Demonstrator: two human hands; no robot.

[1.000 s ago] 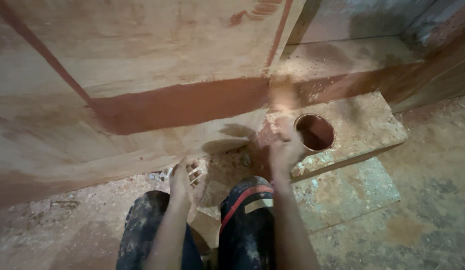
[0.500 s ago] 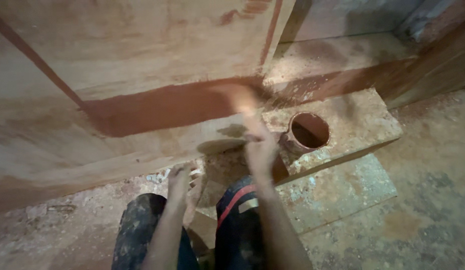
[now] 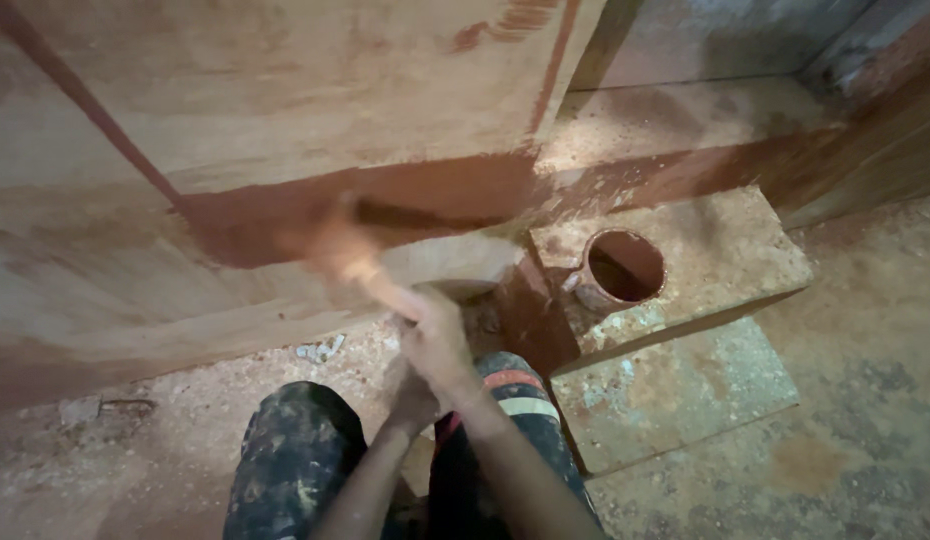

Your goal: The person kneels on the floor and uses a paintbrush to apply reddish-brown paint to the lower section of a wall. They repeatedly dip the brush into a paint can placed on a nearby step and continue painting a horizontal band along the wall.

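Observation:
My right hand [image 3: 440, 340] is shut on a paintbrush [image 3: 347, 250], which is blurred by motion and lies against the large wooden panel [image 3: 285, 110]. The brush tip is on a wet red-brown painted band [image 3: 435, 195] that runs across the panel. My left hand [image 3: 410, 392] sits just below and behind the right wrist, mostly hidden, so its grip is unclear. A round cup of red-brown paint [image 3: 625, 268] stands on a wooden block [image 3: 720, 255] to the right of the hands.
My knees in dark, paint-spattered trousers [image 3: 295, 460] are at the bottom centre. A flat slab [image 3: 685, 390] lies below the block. Sawdust covers the floor [image 3: 865, 430]. Thin red lines [image 3: 555, 60] mark the panel, and small white scraps [image 3: 320, 350] lie at its foot.
My right hand has swung left from beside the paint cup to the panel, carrying the brush along the red band. The left hand has shifted right, under the right wrist.

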